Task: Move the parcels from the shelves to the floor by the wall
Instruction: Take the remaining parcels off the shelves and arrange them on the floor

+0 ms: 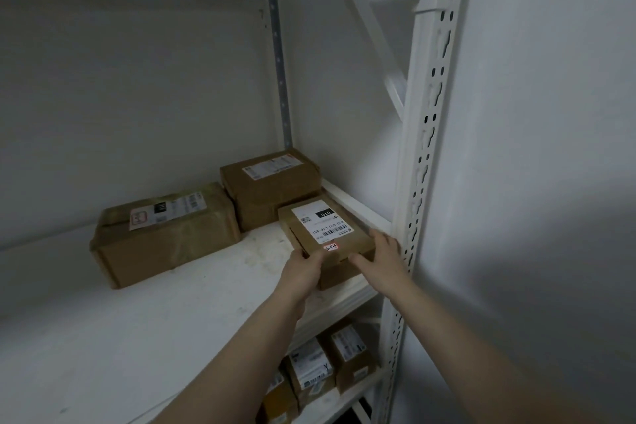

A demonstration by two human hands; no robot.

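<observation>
Both hands are on the small parcel [330,231] at the front right of the white shelf [137,320]: the left hand [303,268] grips its near left corner, and the right hand [382,258] clasps its right edge, close to the perforated upright [423,182]. Another brown parcel [272,186] sits just behind it. A larger taped parcel [165,231] lies to the left, and more parcels [327,365] stand on the shelf below.
</observation>
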